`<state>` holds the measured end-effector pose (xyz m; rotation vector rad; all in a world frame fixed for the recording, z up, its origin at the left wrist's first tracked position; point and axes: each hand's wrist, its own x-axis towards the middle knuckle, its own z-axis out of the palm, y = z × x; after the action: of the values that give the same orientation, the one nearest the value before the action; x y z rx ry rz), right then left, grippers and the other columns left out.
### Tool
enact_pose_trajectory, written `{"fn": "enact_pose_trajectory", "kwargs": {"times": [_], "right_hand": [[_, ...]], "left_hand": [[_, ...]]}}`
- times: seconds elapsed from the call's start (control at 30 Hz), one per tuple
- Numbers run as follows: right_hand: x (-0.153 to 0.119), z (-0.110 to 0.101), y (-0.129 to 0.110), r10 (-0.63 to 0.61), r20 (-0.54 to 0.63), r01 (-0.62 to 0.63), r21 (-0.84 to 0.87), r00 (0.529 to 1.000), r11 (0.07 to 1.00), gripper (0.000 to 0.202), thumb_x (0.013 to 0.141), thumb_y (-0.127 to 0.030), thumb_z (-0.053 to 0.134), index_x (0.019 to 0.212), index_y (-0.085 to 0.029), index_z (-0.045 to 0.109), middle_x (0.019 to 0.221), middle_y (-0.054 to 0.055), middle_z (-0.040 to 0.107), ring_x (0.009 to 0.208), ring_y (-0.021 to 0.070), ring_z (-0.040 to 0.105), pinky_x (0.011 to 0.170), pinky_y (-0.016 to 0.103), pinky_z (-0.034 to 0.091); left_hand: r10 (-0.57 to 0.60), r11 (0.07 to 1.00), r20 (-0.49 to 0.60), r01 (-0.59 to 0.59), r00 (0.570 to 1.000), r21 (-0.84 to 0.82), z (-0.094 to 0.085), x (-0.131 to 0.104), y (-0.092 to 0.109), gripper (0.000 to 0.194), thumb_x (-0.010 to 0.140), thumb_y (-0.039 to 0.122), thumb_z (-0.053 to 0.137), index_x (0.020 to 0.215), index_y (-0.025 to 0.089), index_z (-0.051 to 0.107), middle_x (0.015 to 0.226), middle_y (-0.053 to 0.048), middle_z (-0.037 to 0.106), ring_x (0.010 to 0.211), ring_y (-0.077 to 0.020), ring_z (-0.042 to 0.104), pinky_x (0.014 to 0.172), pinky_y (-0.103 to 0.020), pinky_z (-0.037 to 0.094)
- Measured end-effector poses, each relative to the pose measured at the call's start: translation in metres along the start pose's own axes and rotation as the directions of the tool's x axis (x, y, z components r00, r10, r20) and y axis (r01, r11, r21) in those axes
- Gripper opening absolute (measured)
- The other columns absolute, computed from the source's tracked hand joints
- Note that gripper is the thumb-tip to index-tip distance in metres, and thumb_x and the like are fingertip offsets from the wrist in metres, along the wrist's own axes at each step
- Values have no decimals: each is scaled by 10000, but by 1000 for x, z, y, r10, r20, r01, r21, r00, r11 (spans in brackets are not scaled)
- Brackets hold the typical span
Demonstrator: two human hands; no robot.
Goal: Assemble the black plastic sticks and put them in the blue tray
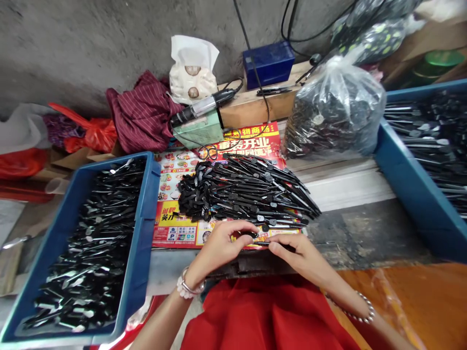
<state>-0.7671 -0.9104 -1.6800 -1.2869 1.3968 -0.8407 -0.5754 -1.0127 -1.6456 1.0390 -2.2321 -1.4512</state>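
1. Biggest thing we've got is the workbench (pixel 365 231), running along under everything.
2. Next, we see the left blue bin (pixel 143 238) by the flyer's left edge, full of black parts, and the right blue bin (pixel 412 187), cut off by the view, loaded too.
3. Our printed flyer (pixel 178 234) covers the workbench's middle.
4. Clear bag (pixel 335 109), stuffed with dark bits, sits off the flyer's far right corner.
5. The black pile (pixel 248 189) spills past the flyer's right edge.
6. Left hand (pixel 228 243) and right hand (pixel 301 253) meet over the flyer's near edge, thumbs and forefingers pinching.
7. Between them we spot a slim black piece (pixel 261 243), partly hidden.
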Motion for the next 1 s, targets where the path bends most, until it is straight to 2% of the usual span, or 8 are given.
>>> {"fn": "enact_pose_trajectory", "kwargs": {"times": [0.1,0.23,0.37,0.43,0.53,0.7,0.83,1.0], "right_hand": [[2,0,3,24,28,-23,-33,999,999,437,941,-476,448,824,-160,726,775,34,677,733,187,576,665,274,422],[5,3,8,31,44,-33,46,999,998,453,931,-516,453,808,-164,712,776,27,656,738,178,554,658,264,409],[6,7,10,77,89,-93,193,993,977,533,882,-618,477,623,-161,571,531,-29,428,493,92,358,453,218,269],[6,8,10,160,154,-201,305,975,931,562,825,-690,505,607,-172,508,482,-67,303,423,63,234,391,214,175],[6,8,9,278,250,-367,471,927,802,561,729,-722,605,685,-168,537,478,-105,242,390,38,152,360,202,132],[4,8,9,326,285,-433,588,901,683,535,690,-664,697,700,-147,559,497,-108,270,401,19,149,361,182,131],[3,11,7,321,271,-420,587,907,692,563,683,-687,686,749,-135,595,486,-112,261,395,20,152,360,184,134],[3,17,9,275,190,-334,496,942,801,629,709,-753,599,783,-128,617,470,-110,227,382,38,166,357,206,126]], "left_hand": [[-13,999,41,15,999,-51,3,0,-1,244,817,106,589,962,216,751,931,20,753,853,-137,671,774,-199,487],[-25,997,57,28,998,-66,6,0,-2,249,808,101,596,952,219,761,931,5,759,852,-154,680,795,-217,499],[-23,998,95,28,995,-50,9,-1,-5,218,805,138,636,959,227,761,958,1,758,885,-163,687,810,-219,500],[-19,998,112,25,994,-52,11,-2,-6,228,782,144,673,978,224,757,957,3,757,873,-161,690,784,-210,505],[5,998,59,-1,998,-68,14,-3,-8,213,761,133,700,951,207,762,919,-1,762,830,-156,694,770,-205,509],[89,985,-37,-94,995,-145,20,-5,-11,150,787,117,680,884,178,777,848,-21,767,764,-145,702,735,-198,523],[87,983,-51,-94,995,-157,22,-7,-14,189,777,68,666,903,162,772,807,-23,769,685,-134,701,666,-185,532],[178,981,-98,-185,979,-67,23,-10,-20,178,793,81,665,919,156,766,814,-26,771,723,-138,719,708,-182,539]]}}
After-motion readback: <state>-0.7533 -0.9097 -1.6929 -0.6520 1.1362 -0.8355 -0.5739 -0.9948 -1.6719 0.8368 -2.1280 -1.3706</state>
